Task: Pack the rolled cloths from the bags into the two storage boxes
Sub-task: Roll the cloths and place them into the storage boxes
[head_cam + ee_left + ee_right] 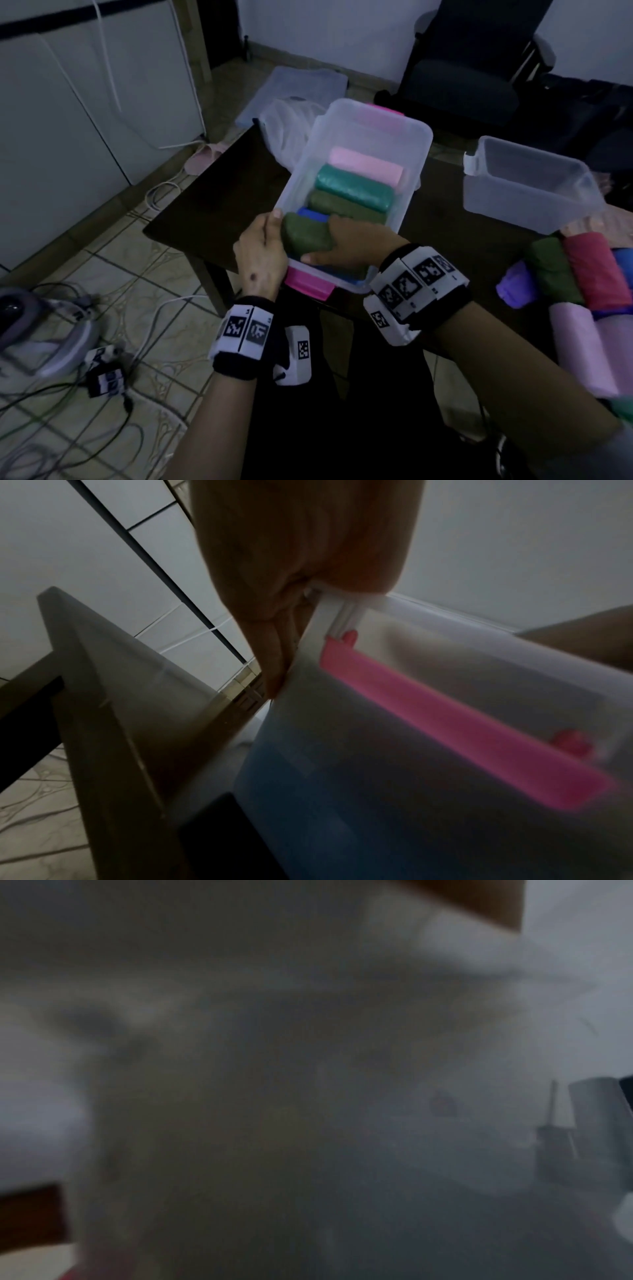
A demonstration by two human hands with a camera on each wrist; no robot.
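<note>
A clear storage box (pixel 424 137) with pink latches (pixel 308 284) stands on the dark table (pixel 222 205). Inside it lie a pink roll (pixel 364 164), a teal roll (pixel 352 188), an olive roll (pixel 346 209) and a blue roll (pixel 313 216). My right hand (pixel 337 248) grips a dark green roll (pixel 305 236) at the box's near end, on top of the blue one. My left hand (pixel 265 240) grips the box's near left corner, thumb over the rim and fingers (pixel 274 653) down the outer wall (pixel 377 750). The right wrist view is a blur.
A second clear box (pixel 507 205) stands empty at the right. Several loose rolls (pixel 582 274) are piled at the near right. A slack plastic bag (pixel 287 126) lies behind the first box. Cables (pixel 68 411) cross the tiled floor at the left, and a dark chair (pixel 472 68) stands behind.
</note>
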